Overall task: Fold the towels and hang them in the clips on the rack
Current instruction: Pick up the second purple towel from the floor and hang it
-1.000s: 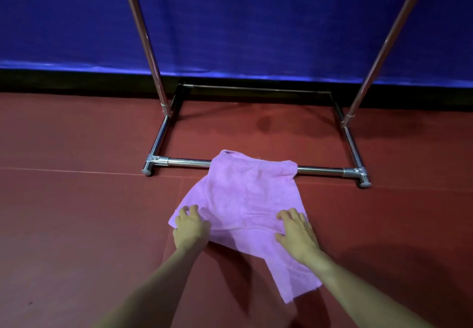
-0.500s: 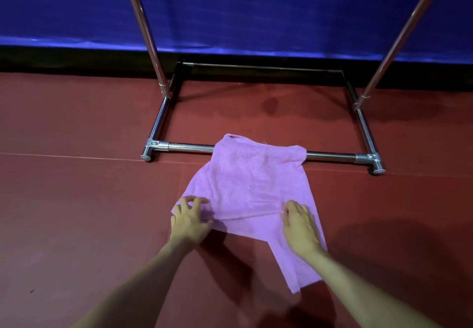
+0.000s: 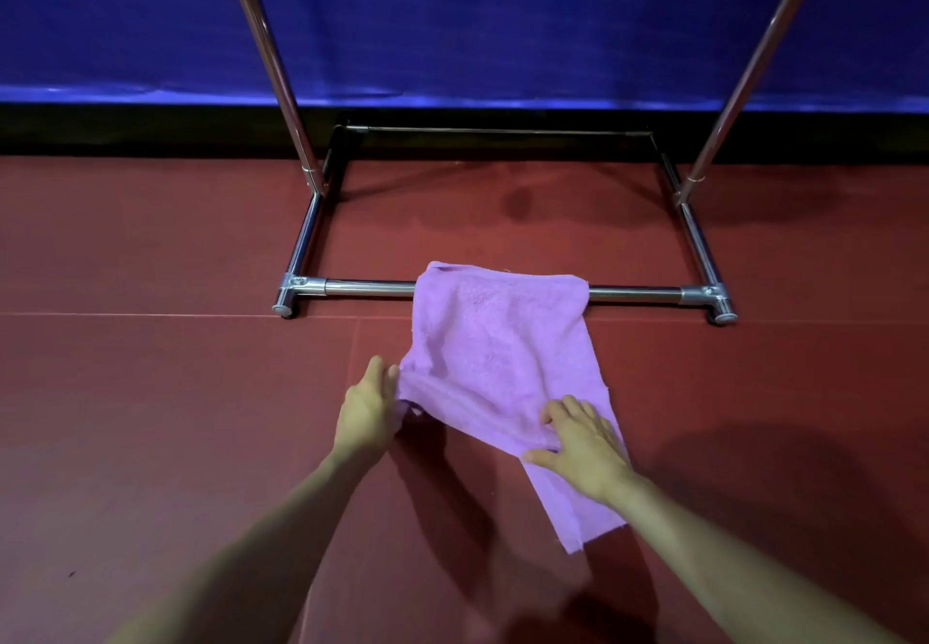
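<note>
Towel: the pink towel lies on the red floor, its far edge draped over the near base bar of the metal rack, its near tail running toward the right forearm.
Left hand: the left hand sits at the towel's left edge, forearm reaching in from the near left — fingers curled into the bunched cloth, gripping it.
Right hand: the right hand lies palm down on the towel's near right part — fingers spread and fairly straight, pressing the cloth to the floor.
Backdrop: a blue wall panel stands behind the rack's two uprights.
</note>
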`<state>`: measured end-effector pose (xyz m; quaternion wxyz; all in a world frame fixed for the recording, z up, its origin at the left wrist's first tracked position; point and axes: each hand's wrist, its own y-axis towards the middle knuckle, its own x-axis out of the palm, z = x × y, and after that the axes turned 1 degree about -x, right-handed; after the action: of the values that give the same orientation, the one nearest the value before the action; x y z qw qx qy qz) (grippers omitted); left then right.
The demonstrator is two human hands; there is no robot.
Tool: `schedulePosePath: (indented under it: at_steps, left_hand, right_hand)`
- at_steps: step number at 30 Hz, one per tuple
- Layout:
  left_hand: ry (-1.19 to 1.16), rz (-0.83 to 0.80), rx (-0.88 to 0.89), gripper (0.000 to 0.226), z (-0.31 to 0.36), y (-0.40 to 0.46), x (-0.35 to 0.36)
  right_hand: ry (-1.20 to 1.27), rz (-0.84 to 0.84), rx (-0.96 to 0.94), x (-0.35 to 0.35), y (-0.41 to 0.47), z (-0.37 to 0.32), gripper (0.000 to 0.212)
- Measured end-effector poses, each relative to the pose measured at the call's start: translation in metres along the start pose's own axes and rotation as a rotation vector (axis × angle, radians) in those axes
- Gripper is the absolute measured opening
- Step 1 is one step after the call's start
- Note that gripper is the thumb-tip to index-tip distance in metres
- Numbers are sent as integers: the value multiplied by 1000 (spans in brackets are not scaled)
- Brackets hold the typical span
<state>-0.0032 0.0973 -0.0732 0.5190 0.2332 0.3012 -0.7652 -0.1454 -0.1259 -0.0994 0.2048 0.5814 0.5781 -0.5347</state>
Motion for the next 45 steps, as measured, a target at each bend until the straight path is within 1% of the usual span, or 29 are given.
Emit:
schedulePosePath:
  at_steps: [2,4,6,7,8,9,11,12,14,16,17,18,20,21,23,24,27,29,30,32,34,35,37,39,40,42,43,44,45]
  left_hand:
    - [-174,-56,-45,32,14,-2,-4]
    - [-333,-220,-68,35,21,-3,-10]
    - [-271,-402,-15,44,15,1,-14]
    - [-189,-455,26,44,14,3,-18]
    - [-109,-472,60,42,14,5,-23]
    - [-52,-461,100,38,14,8,-26]
    - [-12,-328,163,29,20,11,-35]
    - [-14,-232,173,23,23,12,-40]
    - [-82,-84,124,6,26,17,-47]
    - [-211,-21,70,21,34,16,-49]
    - [-307,-1,41,21,42,14,-50]
    - [-397,26,9,21,51,13,-52]
    - [-554,101,-60,25,65,13,-55]
    - [-631,122,-99,25,70,13,-56]
    - [-740,168,-156,25,73,15,-56]
    - [-769,179,-183,24,74,15,-54]
    - [-917,222,-255,21,78,13,-50]
    - [-999,269,-301,22,77,12,-51]
    - [-981,273,-300,23,73,12,-51]
    - [-892,223,-237,24,63,12,-51]
    - [-816,139,-191,13,56,9,-51]
    - [-799,118,-190,12,55,9,-51]
    - [-791,95,-194,23,55,8,-52]
    - [-680,98,-156,30,56,10,-52]
    - [-594,99,-126,31,57,10,-52]
    - [-461,34,-20,29,62,7,-53]
    - [-411,-24,55,31,65,5,-52]
    - [-361,-94,130,35,71,2,-52]
    - [-331,-175,194,40,75,-1,-50]
  right_hand:
    - [-71,-10,23,-1,-1,-3,31]
    - [-48,18,43,-1,-3,-4,19]
    - [43,69,72,-1,-4,-4,11]
    - [155,114,124,-1,-4,-4,5]
    - [320,173,198,-4,-4,-6,3]
    - [495,219,282,-7,-3,-8,6]
    - [754,323,349,-18,-1,-9,7]
    - [816,368,347,-23,1,-8,7]
    - [885,427,325,-35,2,-9,12]
    - [957,421,240,-46,-1,-14,21]
    - [956,367,182,-52,-5,-16,25]
    - [894,289,118,-57,-8,-18,30]
    - [678,144,48,-63,-12,-20,39]
    - [572,115,50,-66,-13,-20,36]
    - [424,169,94,-69,-12,-20,25]
    - [387,219,136,-70,-11,-18,24]
    - [393,344,292,-75,-12,-8,25]
    - [431,372,387,-78,-14,-3,14]
    - [496,394,430,-77,-13,-3,14]
    - [762,427,469,-77,-12,-11,24]
    - [1078,419,401,-81,-12,-25,23]
    - [1198,398,349,-86,-13,-32,21]
    - [1372,328,244,-103,-17,-48,17]
    - [1518,254,183,-123,-18,-59,14]
    - [1600,214,191,-132,-16,-64,16]
    - [1742,165,204,-148,-11,-70,24]
    - [1829,144,182,-154,-7,-71,31]
    - [1916,117,148,-158,-6,-74,34]
    - [1960,96,97,-163,-4,-75,25]
